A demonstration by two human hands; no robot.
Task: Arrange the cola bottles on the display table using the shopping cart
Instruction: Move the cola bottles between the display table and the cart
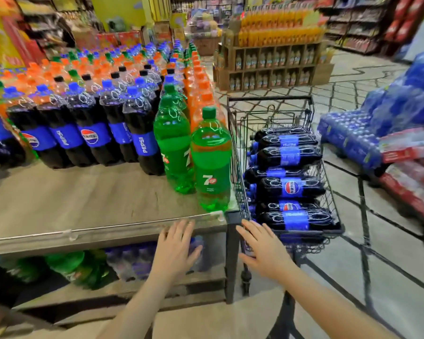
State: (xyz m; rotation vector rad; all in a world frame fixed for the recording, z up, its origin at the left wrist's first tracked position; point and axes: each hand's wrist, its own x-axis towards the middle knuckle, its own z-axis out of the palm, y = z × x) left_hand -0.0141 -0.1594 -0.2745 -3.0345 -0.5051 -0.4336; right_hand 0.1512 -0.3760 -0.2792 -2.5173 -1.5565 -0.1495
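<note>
Head view. The display table (pixel 91 199) occupies the left half of the frame, with its wood-grain tabletop bare along the near edge. A row of upright cola bottles (pixel 93 133) with blue caps and blue labels stands across the middle of the tabletop, parallel to the near edge. Behind this row, further bottles with orange, black, blue and green caps fill the tabletop to its far edge. Two green soda bottles (pixel 211 162) stand upright at the near right corner of the tabletop; the nearer one stands just beside the right edge, and the other stands behind and to its left, touching or nearly touching the last cola bottle of the row.

The shopping cart (pixel 240 152) stands just beside the right edge of the table. Its wire basket holds cola bottles lying on their sides (pixel 291 187), stacked from the near wall of the basket to about the middle, caps pointing toward the table.

The left hand (pixel 175 250) is open, fingers straight and spread, and holds nothing. It sits in front of the near edge of the tabletop, close to the near right corner. The right hand (pixel 264 250) is likewise open with fingers spread and holds nothing. It sits just in front of the near left corner of the cart basket; contact with the basket cannot be determined.

The lower shelf (pixel 123 293) of the table holds green bottles and wrapped packs of blue-capped bottles. Wrapped blue drink packs (pixel 353 135) are stacked on the floor to the right of the cart.
</note>
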